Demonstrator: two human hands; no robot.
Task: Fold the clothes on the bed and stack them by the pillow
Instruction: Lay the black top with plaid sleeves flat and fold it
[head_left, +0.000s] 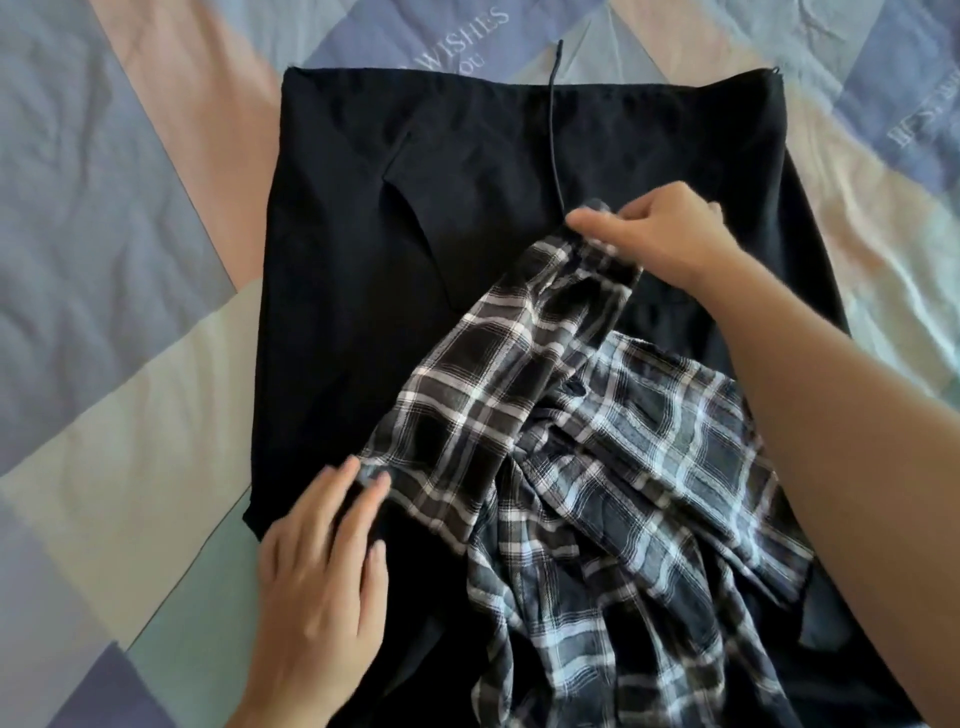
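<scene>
A black-and-white plaid shirt lies crumpled on top of a flat black garment spread on the bed. My right hand pinches the upper end of a plaid sleeve, lifting it over the black cloth. My left hand lies lower left, its fingers touching the plaid sleeve's near edge. A thin black drawstring runs down the black garment from its top edge toward my right hand.
The bed is covered with a patchwork quilt in blue, pink, pale green and cream patches, with printed lettering near the top. Quilt shows on both sides of the black garment. No pillow is in view.
</scene>
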